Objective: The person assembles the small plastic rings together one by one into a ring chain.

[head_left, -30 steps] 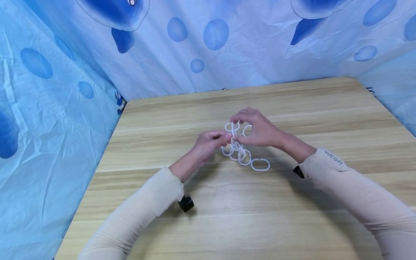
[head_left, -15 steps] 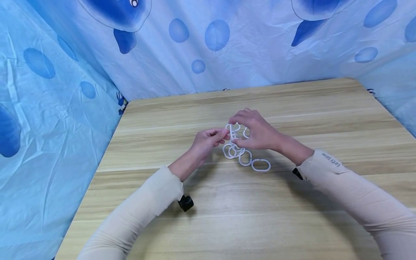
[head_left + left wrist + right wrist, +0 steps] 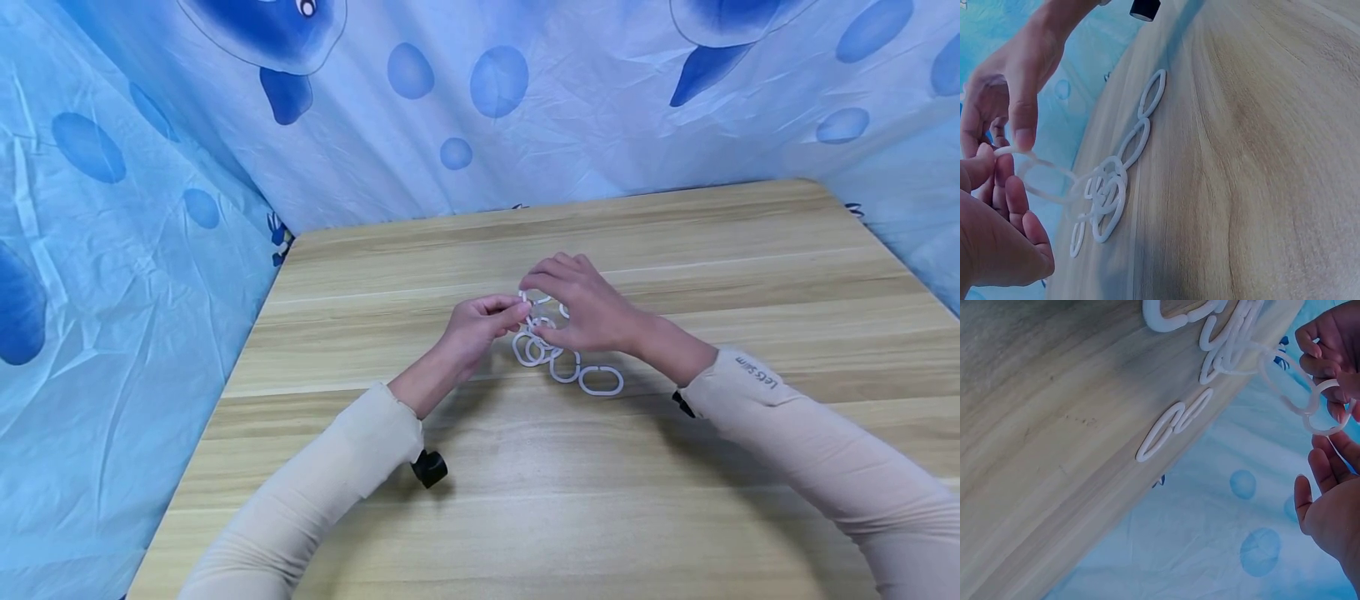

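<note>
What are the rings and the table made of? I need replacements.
Rings: probably plastic, white, smooth and slightly translucent; thin oval links with a matte sheen. Table: wood or wood-look laminate, pale with straight printed-looking grain and a flat satin surface.

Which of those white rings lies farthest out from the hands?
The end ring of the chain, flat on the table toward the right sleeve. The other rings bunch up under the fingers.
</note>
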Tool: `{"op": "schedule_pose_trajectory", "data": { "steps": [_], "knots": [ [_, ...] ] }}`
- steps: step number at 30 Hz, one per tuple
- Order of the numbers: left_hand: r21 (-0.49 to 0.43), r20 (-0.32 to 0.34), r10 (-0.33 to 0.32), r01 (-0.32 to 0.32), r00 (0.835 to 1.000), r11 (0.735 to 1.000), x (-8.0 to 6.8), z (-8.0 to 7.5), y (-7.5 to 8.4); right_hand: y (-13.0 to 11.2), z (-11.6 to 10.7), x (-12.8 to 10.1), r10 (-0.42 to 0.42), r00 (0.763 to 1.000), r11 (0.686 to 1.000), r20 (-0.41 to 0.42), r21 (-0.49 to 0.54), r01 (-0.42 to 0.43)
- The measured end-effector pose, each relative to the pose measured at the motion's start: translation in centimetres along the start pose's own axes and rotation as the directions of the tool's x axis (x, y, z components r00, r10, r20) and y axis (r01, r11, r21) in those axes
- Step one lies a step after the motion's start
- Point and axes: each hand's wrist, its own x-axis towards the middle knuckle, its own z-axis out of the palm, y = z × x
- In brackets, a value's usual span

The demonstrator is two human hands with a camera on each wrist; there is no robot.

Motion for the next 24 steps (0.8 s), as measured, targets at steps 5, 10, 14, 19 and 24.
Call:
{"op": "schedule_pose_trajectory", "data": {
  "steps": [5, 10, 14, 19, 24],
  "knots": [
    [0.030, -0.065, 0.008, -0.006, 0.998, 1.000, 0.1, -0.2, -0.2, 0.1, -0.7, 0.0, 0.036, 0.999, 0.999, -0.025, 0.026, -0.036],
    [0.010, -0.141, 0.034, -0.033, 0.989, 0.999, 0.3, -0.4, -0.3, 0.8, -1.7, 0.0, 0.104, 0.984, 0.993, -0.147, 0.065, -0.095],
    [-0.027, -0.157, 0.057, -0.062, 0.986, 0.998, 0.3, -0.4, -0.3, 1.7, -2.1, -0.2, 0.173, 0.964, 0.983, -0.203, 0.097, -0.156],
    [-0.026, -0.154, 0.048, -0.053, 0.987, 0.998, 0.2, -0.4, -0.3, 2.5, -2.0, -0.7, 0.286, 0.950, 0.956, -0.128, 0.105, -0.273],
    [-0.022, -0.147, 0.040, -0.043, 0.988, 0.999, 0.2, -0.5, -0.3, 3.2, -1.8, -1.2, 0.389, 0.921, 0.919, -0.016, 0.080, -0.386]
  ]
}}
